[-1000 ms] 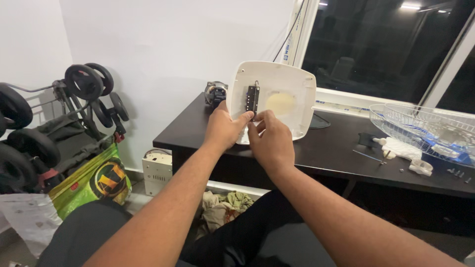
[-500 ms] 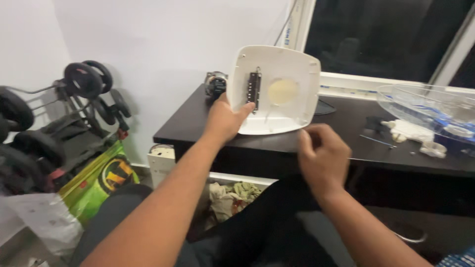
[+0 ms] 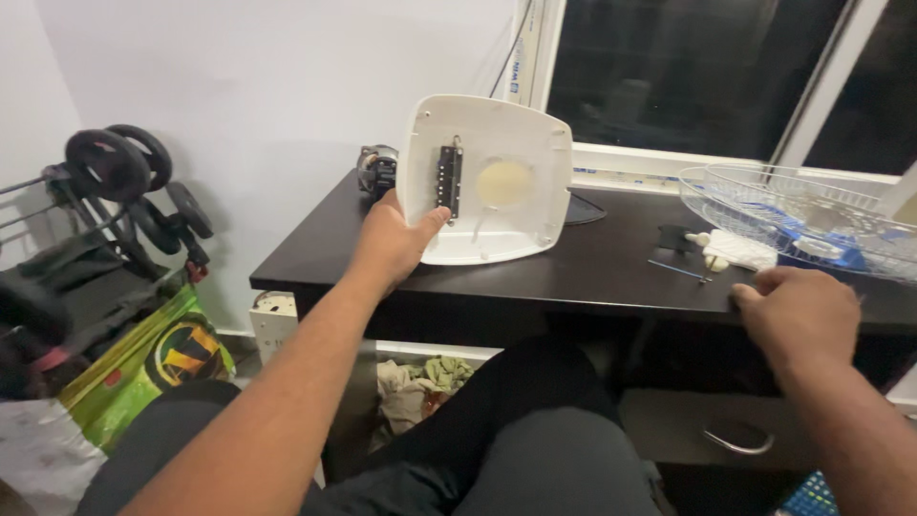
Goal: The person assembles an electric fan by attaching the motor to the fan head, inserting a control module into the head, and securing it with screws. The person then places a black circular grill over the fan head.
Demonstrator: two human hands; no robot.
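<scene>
Bright indoor ceiling light, reflections in the dark window [image 3: 688,76], slight motion blur.

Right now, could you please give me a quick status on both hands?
Left hand grips square white plastic cover, upright on dark desk. Right hand empty at desk edge.

Both forearms are bare, no sleeves, no watch or rings showing; dark black trousers [image 3: 535,449] cover the lap below.
</scene>
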